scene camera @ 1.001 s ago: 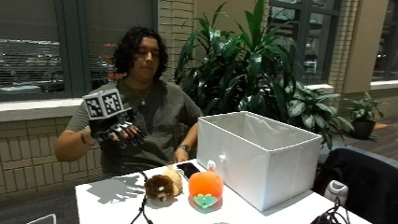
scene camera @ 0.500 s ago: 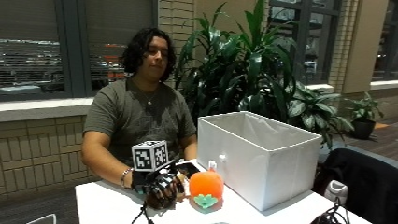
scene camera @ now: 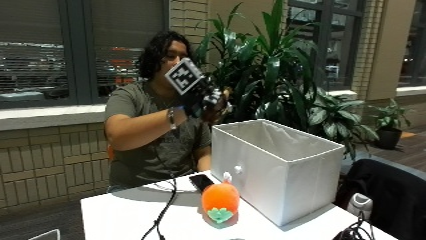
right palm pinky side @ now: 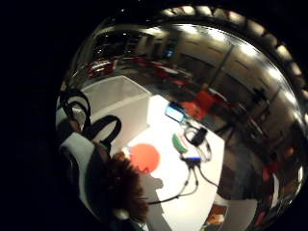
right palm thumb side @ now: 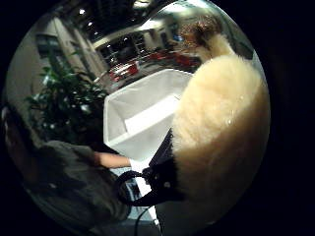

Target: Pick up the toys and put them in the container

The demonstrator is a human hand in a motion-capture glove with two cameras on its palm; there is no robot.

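Observation:
In the outside view my gloved right hand is raised at chest height and grips a furry brown and cream toy, just left of and above the white container. The thumb side palm view is filled by the toy's cream fur, with the open container beyond it. An orange plush toy with a green leaf stands on the white table against the container's front left corner. It shows below the hand in the little finger side palm view, the orange plush toy, beside brown fur.
A phone lies on the table behind the orange toy. A black cable trails across the table. A dark jacket hangs at the right. Large plants stand behind the container.
The gloved hand came down to the table, took hold of the brown and cream toy, and has lifted it up to beside the container's top.

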